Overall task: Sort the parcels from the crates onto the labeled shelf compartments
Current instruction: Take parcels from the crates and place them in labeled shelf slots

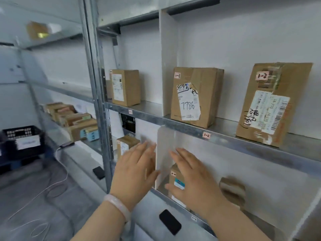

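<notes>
My left hand [134, 173] and my right hand [192, 180] are raised, fingers spread, in front of the lower shelf, one on each side of a white divider [164, 153]. Neither holds anything. Behind my right hand stands a small brown parcel [174, 178] with a blue sticker, partly hidden. Another small parcel [126, 145] stands left of the divider. On the upper shelf [225, 134], tagged 1-2 [206, 135], stand a parcel marked 7786 [194, 96] and a taller parcel [271, 103]. A smaller parcel [126, 86] sits in the compartment to the left.
A metal upright [97, 94] separates this rack from a left rack holding several small parcels [74, 120]. A black crate [22, 140] sits at the far left on a blue base. White cable [59, 171] trails over the grey floor. A blurred brown parcel [232, 190] lies at lower right.
</notes>
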Available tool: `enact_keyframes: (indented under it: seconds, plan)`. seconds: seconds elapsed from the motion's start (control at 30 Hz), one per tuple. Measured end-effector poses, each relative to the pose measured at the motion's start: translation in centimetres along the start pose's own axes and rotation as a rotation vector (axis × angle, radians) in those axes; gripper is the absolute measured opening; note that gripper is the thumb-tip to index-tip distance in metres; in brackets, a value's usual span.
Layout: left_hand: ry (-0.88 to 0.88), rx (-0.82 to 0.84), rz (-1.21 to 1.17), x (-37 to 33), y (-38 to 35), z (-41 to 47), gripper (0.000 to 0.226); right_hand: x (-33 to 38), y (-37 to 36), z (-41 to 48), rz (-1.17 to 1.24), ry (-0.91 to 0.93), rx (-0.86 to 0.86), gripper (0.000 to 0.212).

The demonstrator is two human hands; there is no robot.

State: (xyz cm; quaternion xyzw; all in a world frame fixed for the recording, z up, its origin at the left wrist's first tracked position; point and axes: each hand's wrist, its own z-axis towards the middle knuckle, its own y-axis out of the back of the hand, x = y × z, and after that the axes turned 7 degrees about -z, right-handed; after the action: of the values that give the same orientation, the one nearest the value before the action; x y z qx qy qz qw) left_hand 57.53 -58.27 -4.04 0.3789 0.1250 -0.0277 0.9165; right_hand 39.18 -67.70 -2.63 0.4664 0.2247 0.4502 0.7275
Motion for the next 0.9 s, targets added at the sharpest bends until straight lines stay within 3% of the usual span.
enact_keyframes:
  seconds: [0.4, 0.67, 0.9]
  plan:
    - [0.371, -0.008, 0.372, 12.2, 19.6, -18.8, 0.071, 25.8, -6.7, 2.3, 0.237, 0.375, 0.116, 0.091]
    - [0.637, 0.025, 0.490, 18.3, 34.1, -34.7, 0.070, 47.6, -10.3, -1.5, 0.389, 0.597, 0.202, 0.085]
    - [0.826, 0.071, 0.484, 21.2, 40.1, -44.5, 0.070, 59.3, -12.6, -4.2, 0.445, 0.732, 0.322, 0.081]
